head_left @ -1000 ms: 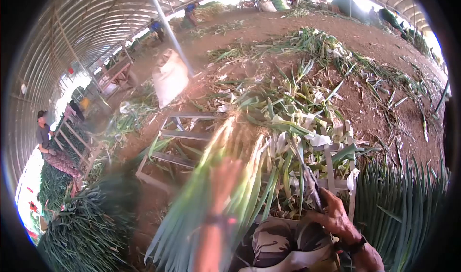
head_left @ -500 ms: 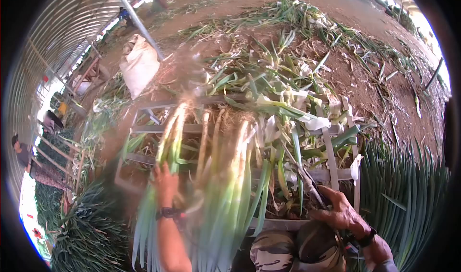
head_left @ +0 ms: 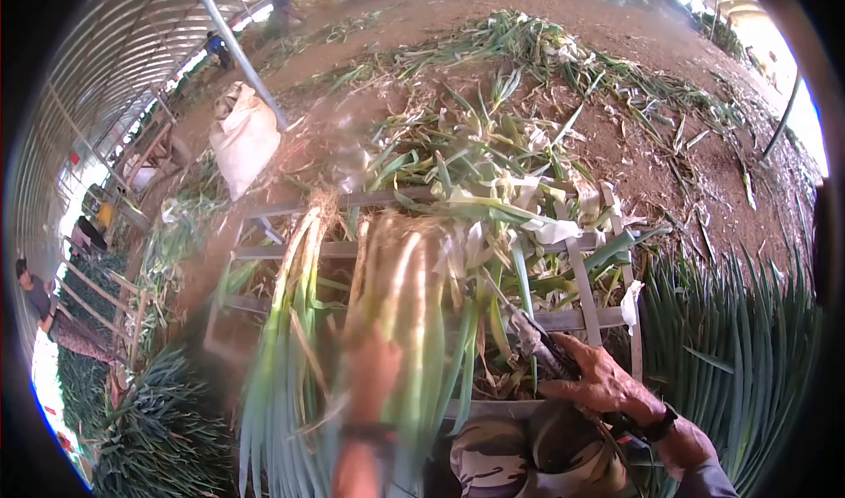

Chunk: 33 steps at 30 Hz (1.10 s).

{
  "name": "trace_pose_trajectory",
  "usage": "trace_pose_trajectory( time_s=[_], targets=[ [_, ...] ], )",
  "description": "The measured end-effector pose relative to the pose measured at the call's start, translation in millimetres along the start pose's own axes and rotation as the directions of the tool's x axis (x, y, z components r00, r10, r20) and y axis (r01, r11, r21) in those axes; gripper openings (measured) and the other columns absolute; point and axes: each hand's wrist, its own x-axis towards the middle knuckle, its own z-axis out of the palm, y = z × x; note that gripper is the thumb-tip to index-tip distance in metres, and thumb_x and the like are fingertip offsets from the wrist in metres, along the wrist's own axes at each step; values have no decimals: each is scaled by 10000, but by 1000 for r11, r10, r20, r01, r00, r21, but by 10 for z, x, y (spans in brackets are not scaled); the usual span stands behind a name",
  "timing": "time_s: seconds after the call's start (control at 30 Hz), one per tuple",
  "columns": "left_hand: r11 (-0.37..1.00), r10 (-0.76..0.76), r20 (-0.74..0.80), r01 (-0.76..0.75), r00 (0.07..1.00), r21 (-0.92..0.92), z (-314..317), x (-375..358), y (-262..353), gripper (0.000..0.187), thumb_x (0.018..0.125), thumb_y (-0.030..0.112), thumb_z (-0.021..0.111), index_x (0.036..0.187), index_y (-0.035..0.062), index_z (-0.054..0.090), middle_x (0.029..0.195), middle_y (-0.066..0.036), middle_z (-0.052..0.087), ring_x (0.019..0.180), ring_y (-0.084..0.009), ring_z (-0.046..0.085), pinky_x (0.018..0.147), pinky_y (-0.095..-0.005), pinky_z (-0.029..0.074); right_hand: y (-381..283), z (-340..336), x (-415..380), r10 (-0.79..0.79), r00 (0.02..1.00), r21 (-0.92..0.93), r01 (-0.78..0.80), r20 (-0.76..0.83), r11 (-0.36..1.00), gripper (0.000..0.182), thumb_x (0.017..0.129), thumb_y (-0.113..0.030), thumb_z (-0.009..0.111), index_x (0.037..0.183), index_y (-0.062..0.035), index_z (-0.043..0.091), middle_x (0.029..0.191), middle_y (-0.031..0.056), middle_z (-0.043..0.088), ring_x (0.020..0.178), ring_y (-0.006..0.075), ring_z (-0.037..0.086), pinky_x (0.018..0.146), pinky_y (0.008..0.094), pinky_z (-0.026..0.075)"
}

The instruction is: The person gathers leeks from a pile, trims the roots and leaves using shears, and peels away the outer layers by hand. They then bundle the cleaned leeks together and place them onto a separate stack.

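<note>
Long green onions (head_left: 295, 296) with white stems and rooty ends lie across a metal frame (head_left: 584, 291), their green leaves hanging toward me. My left hand (head_left: 370, 370) is over the middle stalks (head_left: 412, 278); motion smears its fingers, so whether it grips any cannot be told. In my right hand (head_left: 598, 377) is a dark and grey tool with a long thin nozzle, apparently an air blow gun (head_left: 535, 338). Its tip points up and left, toward the leaves beside the stalks. Peeled leaves and white skins (head_left: 502, 203) cover the frame's far right part.
Uncleaned green onions (head_left: 726, 357) are piled at right, another heap (head_left: 167, 419) at lower left. A pale sack (head_left: 245, 142) stands by a metal pole (head_left: 233, 45). My camouflage-clad knees (head_left: 497, 458) are against the frame's near side. A person (head_left: 40, 291) is at far left.
My left hand has moved right, from the left stalks to the middle ones, and is now blurred. My right hand and the blow gun have shifted slightly left in view.
</note>
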Motion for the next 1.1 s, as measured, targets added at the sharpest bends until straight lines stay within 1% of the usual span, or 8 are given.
trace_pose_trajectory(
  time_s=[0.1,0.2,0.3,0.4,0.5,0.7,1.03,1.1],
  targets=[
    [995,23,-233,1,972,103,95,117,-291,515,937,239,580,1375,-20,497,1260,-252,591,1130,-417,596,1071,-568,356,15,-45,-73,-34,999,14,34,-4,999,882,805,-468,764,1449,40,441,1136,299,677,1081,394,674,938,437,518],
    [979,-55,-143,82,988,187,64,130,-388,540,922,287,632,1362,-5,517,1318,-204,553,1224,-385,529,1051,-590,356,25,-78,-137,-68,997,63,69,-24,996,875,798,-467,767,1429,56,460,1145,308,671,1085,397,671,939,439,517],
    [957,90,-306,3,948,291,-43,-81,-100,629,925,365,664,1406,6,475,1289,-195,556,1225,-379,517,1001,-552,421,123,-73,-103,-114,993,57,115,-26,992,868,792,-469,769,1416,57,472,1144,305,670,1073,403,671,929,445,515],
    [989,43,-256,-5,966,147,293,-175,141,643,924,364,667,1414,3,458,1295,-204,562,1217,-386,533,973,-518,451,-11,-154,-138,-53,998,28,53,19,998,857,796,-465,763,1410,57,474,1145,296,670,1065,410,669,918,449,513],
    [993,-118,53,120,992,-22,215,-282,438,627,935,252,642,1451,0,388,1180,-233,586,1050,-401,641,838,-472,547,117,-99,-131,-122,992,5,122,-42,993,838,804,-473,762,1399,48,486,1133,287,674,1050,414,669,902,454,512],
    [945,97,-4,-94,995,-314,537,-426,994,727,916,185,651,1528,7,302,1195,-277,588,858,-404,695,707,-477,586,313,-66,-139,-155,986,-6,155,-66,988,821,810,-491,767,1393,22,502,1107,275,681,1017,400,678,880,444,515],
    [802,64,-86,-102,994,-589,459,28,845,572,902,285,687,1353,-35,540,1210,-296,648,1091,-418,646,979,-466,492,282,-140,152,-246,969,-174,248,36,953,728,826,-448,754,1342,18,537,964,238,701,856,385,697,774,454,532],
    [812,-36,70,70,997,-580,403,-226,761,561,890,287,682,1329,-37,553,1178,-284,665,1078,-415,652,962,-457,498,232,-147,180,-327,945,-259,323,31,910,625,846,-465,722,1275,-30,587,849,203,697,775,380,687,702,465,523]
  ],
)
